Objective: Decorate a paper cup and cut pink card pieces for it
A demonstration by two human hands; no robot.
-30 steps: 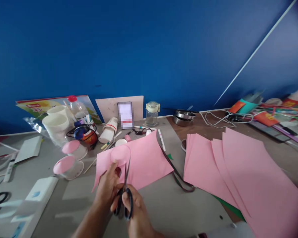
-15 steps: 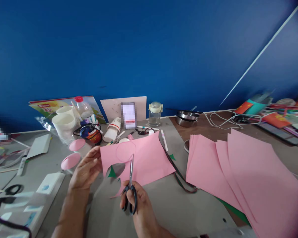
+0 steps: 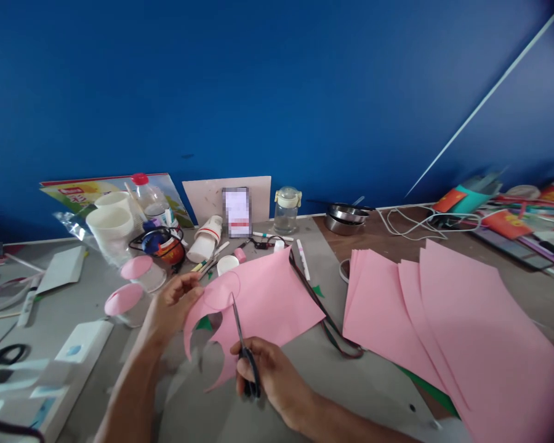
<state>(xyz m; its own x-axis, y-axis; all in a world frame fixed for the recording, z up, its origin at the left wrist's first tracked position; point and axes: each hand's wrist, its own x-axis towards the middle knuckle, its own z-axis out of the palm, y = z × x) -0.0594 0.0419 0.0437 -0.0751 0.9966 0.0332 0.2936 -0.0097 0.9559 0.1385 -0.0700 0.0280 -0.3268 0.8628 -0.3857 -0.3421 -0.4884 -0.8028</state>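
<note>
My left hand (image 3: 175, 301) pinches the left edge of a pink paper sheet (image 3: 263, 295), which curls where a curved piece is cut away. A circle outline is drawn on the sheet near my left fingers. My right hand (image 3: 268, 369) is closed round the black handles of a pair of scissors (image 3: 240, 329). The blades point up and away, their tip on the paper at the circle's right side. Left of my left hand, two clear cups topped with pink paper discs (image 3: 124, 299) stand on the table.
A fanned stack of pink sheets (image 3: 471, 320) lies at right. Behind are a phone (image 3: 237, 212), a glass jar (image 3: 287, 210), metal bowls (image 3: 346, 220), white paper cups (image 3: 111, 224) and a red-capped bottle (image 3: 148, 197). A dark ribbon (image 3: 327, 335) runs beside the sheet; green scraps lie around.
My left hand has moved right and lifted the sheet's left edge, which now bends. The scissors have turned, and their blades look closer together. The view has shifted slightly.
</note>
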